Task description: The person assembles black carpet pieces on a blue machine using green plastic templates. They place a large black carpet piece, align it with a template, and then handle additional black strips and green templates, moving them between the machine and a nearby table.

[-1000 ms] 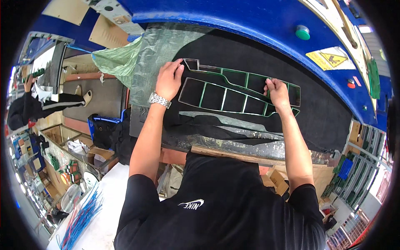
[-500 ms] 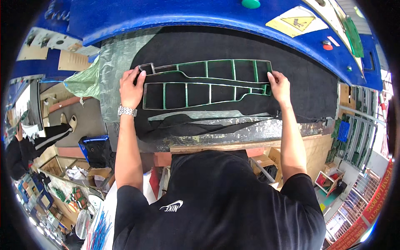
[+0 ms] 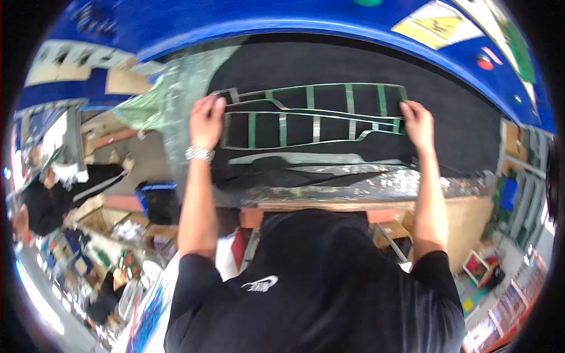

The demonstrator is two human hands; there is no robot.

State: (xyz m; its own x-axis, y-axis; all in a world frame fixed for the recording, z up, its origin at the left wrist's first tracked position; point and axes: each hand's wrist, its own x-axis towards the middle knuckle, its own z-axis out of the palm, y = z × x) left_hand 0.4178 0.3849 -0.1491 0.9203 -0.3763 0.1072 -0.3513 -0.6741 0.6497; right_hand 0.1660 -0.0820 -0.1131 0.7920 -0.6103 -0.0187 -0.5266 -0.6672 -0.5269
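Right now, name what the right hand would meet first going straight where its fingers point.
Likely the upper green frame, at its right end; the right hand seems to touch it, though blur leaves contact uncertain.

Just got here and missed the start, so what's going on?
A person in a black shirt has both hands on a long, green-edged metal frame with crossbars: the left hand is at its left end, the right hand at its right. Blur hides how firmly the fingers grip. A second, similar frame sits alongside, nearer the body. Both are over a black sheet, with a blue machine beam beyond.
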